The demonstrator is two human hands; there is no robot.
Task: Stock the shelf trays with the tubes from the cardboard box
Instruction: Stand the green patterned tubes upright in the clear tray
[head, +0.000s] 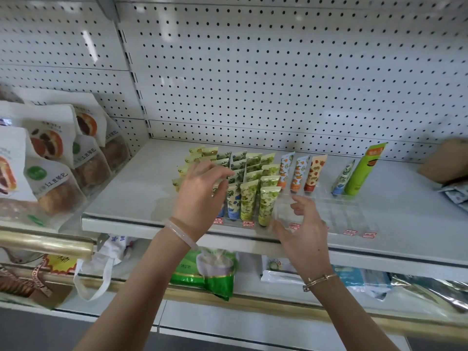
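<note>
Hovering over the tubes (247, 198), our left hand (200, 191) hangs loosely open; at four o'clock our right hand (304, 224) spreads open.

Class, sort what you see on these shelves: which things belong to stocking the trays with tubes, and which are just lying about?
Job: tubes, clear tray, cardboard box, left hand, right hand.
Lying about: bread bags, green packet, white bag.

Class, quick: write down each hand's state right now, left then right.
Left hand: reaching among the green tubes; its grip is hidden, so it cannot be told.
Right hand: open, fingers spread over the clear tray, holding nothing.
</note>
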